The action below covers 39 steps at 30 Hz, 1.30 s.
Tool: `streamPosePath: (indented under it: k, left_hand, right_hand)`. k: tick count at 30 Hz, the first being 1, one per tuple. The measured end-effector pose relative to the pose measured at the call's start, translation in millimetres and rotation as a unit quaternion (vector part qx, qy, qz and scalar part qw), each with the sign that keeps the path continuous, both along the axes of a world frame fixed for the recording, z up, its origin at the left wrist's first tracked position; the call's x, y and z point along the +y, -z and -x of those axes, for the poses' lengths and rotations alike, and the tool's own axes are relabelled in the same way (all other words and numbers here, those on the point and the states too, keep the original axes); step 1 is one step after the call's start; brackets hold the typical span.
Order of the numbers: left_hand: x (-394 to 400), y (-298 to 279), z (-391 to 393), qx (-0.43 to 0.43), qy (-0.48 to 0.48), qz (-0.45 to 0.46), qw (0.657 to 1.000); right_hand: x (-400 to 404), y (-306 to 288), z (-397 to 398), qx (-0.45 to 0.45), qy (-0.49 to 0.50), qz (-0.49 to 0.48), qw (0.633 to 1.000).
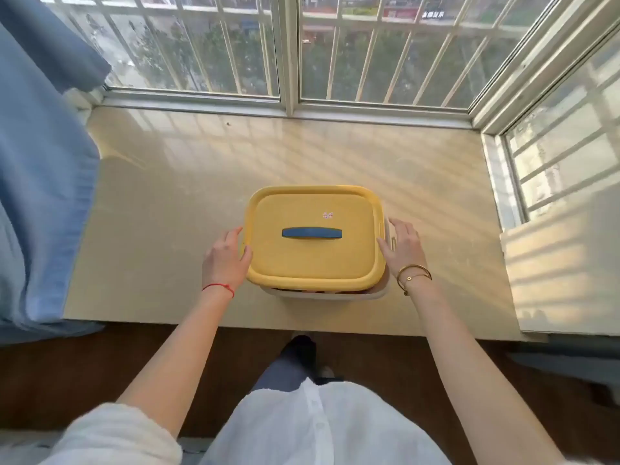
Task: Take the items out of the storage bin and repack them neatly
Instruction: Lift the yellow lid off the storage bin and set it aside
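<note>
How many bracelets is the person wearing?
3. A thin red string circles the wrist of the left hand, and two gold bangles sit together on the wrist of the right hand. None seem hidden.

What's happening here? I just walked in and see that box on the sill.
A person stands at a window ledge with a storage bin on it. The yellow lid with its blue handle is still on. The left hand touches the lid's left edge; the right hand is at its right side. Nothing is unpacked yet.

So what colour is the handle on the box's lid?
Dark blue. The handle sits in the middle of the yellow lid, seen clearly in the head view.
</note>
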<state>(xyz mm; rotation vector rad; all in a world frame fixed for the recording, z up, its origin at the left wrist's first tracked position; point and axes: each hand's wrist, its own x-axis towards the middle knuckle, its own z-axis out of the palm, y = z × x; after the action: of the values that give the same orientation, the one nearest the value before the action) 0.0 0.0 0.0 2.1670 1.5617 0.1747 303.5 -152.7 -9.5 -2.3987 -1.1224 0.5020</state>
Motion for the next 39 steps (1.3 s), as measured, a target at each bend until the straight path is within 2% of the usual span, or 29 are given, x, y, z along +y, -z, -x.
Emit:
streamPosePath:
  k: [6,11,21,30,39]
  left_hand:
    - [37,40,-18,0.023,-0.037,0.142,0.989]
    - [45,55,-26,0.015,-0.062,0.192,0.979]
    - [27,38,-47,-0.028,-0.069,0.116,0.991]
    - [-72,13,-132,-0.096,-0.052,0.075,0.991]
    - [-223,39,-222,-0.122,-0.072,0.113,0.983]
  right_hand:
    - [21,24,-5,0.03,0.053,0.075,0.995]
    - [21,39,-5,0.067,0.07,0.105,0.99]
    - [0,29,-15,0.11,0.144,0.05,0.982]
    - [-106,8,-94,0.089,0.181,-0.006,0.979]
    - [-250,13,-191,0.083,0.168,0.037,0.982]
